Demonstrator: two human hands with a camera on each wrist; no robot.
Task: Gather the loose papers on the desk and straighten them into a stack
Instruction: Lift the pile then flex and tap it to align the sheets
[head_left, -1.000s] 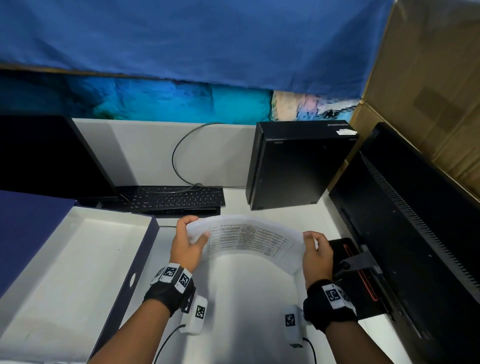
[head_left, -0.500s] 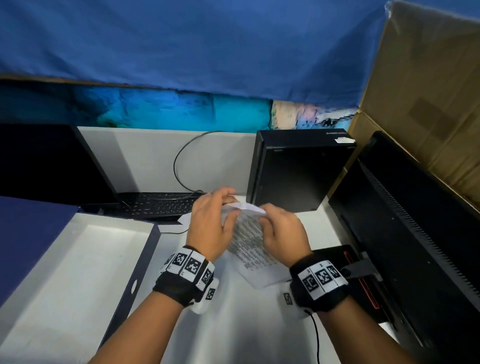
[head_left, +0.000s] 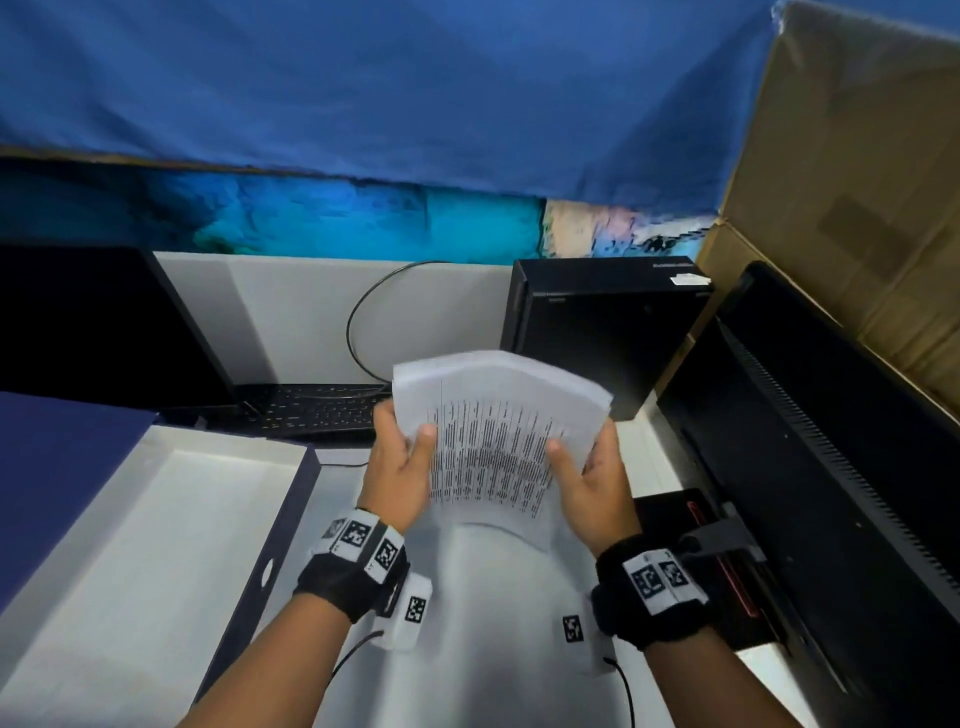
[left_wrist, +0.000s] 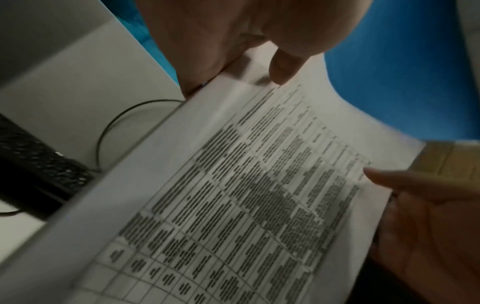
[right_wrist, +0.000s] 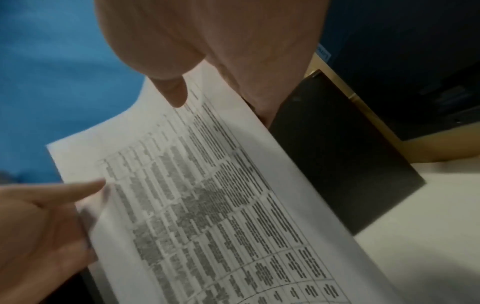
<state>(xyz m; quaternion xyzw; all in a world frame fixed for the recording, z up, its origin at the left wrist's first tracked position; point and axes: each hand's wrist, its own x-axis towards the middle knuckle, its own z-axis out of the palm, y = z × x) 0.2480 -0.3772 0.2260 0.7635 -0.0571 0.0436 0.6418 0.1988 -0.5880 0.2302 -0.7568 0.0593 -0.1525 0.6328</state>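
Observation:
A bundle of white papers (head_left: 493, 431) printed with a table stands on end above the white desk (head_left: 483, 623), its top leaning away from me. My left hand (head_left: 402, 457) grips its left edge, thumb on the printed face. My right hand (head_left: 587, 467) grips the right edge the same way. In the left wrist view the papers (left_wrist: 246, 195) fill the frame, my left hand (left_wrist: 259, 61) with its thumb on the page and my right hand (left_wrist: 420, 205) opposite. The right wrist view shows the papers (right_wrist: 213, 195) between my right hand (right_wrist: 202, 67) and left hand (right_wrist: 46, 216).
An open white box (head_left: 156, 545) with dark blue sides lies at the left. A black keyboard (head_left: 311, 410) and cable sit behind the papers. A black computer case (head_left: 602, 332) stands at the back right, a black monitor (head_left: 810, 493) and cardboard (head_left: 857, 182) at the right.
A second ago the sheet hung wide and arched between my hands. My hands came together at the middle, and now they hold the papers upright by the side edges, lifted higher.

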